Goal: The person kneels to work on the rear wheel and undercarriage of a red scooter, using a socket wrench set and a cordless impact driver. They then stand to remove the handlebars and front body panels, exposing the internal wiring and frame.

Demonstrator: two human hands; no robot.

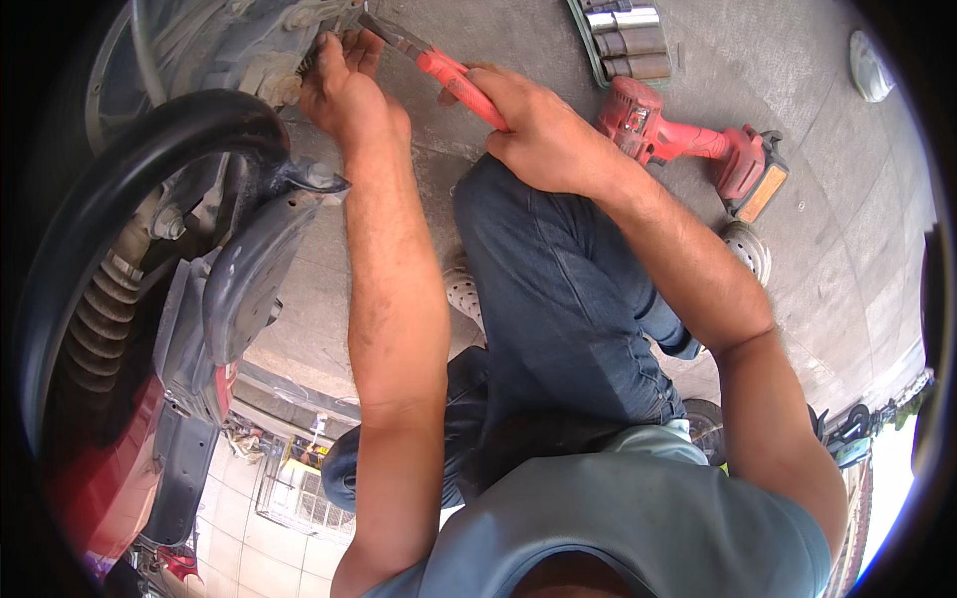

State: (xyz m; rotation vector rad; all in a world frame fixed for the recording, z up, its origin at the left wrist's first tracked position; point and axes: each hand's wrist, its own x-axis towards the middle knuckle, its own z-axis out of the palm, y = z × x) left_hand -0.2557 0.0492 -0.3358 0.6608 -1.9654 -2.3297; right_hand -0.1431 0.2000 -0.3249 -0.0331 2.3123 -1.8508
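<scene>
My right hand (543,130) is closed round the red grips of a pair of pliers (454,82). Their metal jaws point up and left, reaching toward the greasy metal underside of a motorbike (269,80) at the upper left. Beside those jaws, my left hand (351,100) is raised with its palm turned up and its fingers curled against the machine's parts. A small dark ridged piece shows at its fingertips; the fingers partly cover it, so I cannot tell what it is.
On the grey paving lie a red cordless impact wrench (688,140) and a case of large sockets (630,42). A clear plastic item (870,66) lies farther right. Close by my left forearm are a thick black curved bar (164,115) and a coil spring (103,309).
</scene>
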